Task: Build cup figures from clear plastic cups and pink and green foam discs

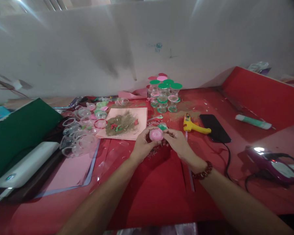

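Observation:
My left hand (145, 141) is closed around a small clear plastic cup with a pink disc (156, 134), held above the red table. My right hand (176, 141) pinches the right edge of the same cup; its lower fingers are partly hidden. Just behind the fingers is another small cup with a green disc (162, 126). Farther back, clear cups with green and pink discs (163, 86) are stacked in pairs. Left of my hands, sand with red and green paper scraps (121, 124) lies on a pale pink sheet (142, 114).
A yellow glue gun (196, 128) and a black phone (215, 128) lie to the right. Beyond them are a green-and-white tube (253, 122) and a purple corded device (271, 164). Loose clear cups (80, 142), pink paper (68, 171) and a white power bank (26, 166) are at left.

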The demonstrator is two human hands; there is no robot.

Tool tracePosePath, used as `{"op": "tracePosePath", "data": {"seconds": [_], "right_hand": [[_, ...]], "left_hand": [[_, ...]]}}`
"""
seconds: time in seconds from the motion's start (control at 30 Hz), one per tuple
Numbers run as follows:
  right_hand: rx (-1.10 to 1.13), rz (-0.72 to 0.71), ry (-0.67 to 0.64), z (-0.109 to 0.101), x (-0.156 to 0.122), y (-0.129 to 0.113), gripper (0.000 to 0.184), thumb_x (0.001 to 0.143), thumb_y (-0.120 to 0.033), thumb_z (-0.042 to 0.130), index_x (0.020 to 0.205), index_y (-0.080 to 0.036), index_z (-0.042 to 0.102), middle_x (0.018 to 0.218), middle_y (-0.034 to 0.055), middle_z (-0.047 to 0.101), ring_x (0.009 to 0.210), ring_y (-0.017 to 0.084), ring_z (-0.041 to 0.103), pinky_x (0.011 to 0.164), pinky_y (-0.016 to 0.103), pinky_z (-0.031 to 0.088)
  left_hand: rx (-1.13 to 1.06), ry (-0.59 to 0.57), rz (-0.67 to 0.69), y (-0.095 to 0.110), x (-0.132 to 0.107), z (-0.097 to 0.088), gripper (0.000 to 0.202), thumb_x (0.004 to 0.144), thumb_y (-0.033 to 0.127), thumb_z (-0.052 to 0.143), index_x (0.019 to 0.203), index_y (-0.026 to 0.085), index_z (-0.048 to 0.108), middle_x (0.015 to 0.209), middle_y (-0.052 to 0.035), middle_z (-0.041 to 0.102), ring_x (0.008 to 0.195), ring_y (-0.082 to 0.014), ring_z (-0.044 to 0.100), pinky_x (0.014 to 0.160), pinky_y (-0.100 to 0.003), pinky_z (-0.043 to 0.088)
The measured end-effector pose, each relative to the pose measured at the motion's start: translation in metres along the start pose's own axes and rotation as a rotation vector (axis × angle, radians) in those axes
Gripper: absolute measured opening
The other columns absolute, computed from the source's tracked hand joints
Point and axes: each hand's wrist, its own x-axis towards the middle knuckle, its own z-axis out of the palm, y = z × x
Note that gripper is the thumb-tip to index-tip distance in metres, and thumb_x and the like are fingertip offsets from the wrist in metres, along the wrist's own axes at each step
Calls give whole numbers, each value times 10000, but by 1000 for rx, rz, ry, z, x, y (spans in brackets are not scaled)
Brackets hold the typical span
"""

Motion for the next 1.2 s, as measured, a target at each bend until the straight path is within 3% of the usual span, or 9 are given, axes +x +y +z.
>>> {"op": "tracePosePath", "data": {"seconds": [0.27,0.53,0.73,0.97,1.2], "right_hand": [[27,-21,-28,3,-1,0,189,721,-353,593,804,-193,649,618,-25,614,552,126,542,536,247,400],[43,-1,30,1,-2,-2,159,695,-309,590,778,-188,652,570,-44,569,515,115,497,513,240,366],[25,-21,48,-2,0,2,200,694,-321,603,809,-179,685,642,-20,611,548,117,493,528,240,347],[25,-22,35,0,1,-2,205,679,-334,587,795,-188,676,654,-18,609,555,120,483,534,250,353],[152,106,-51,3,-1,-6,208,617,-291,620,788,-185,670,614,-37,597,552,105,486,532,231,347]], "left_hand": [[55,73,34,0,0,1,448,634,197,785,1055,195,633,1086,-66,672,1021,-225,613,912,-339,464],[-159,-12,-23,5,1,-3,410,641,105,642,1039,199,677,1056,-39,697,993,-198,597,882,-299,439],[-137,-20,-64,6,0,-4,406,608,102,717,991,209,639,983,-21,686,888,-170,601,778,-264,451],[-71,-105,-51,3,-1,0,537,653,234,810,1164,219,647,1201,-79,661,1074,-233,608,898,-332,463],[169,38,70,-4,0,-3,483,615,219,832,1050,188,623,1060,-67,654,991,-223,608,898,-342,465]]}}
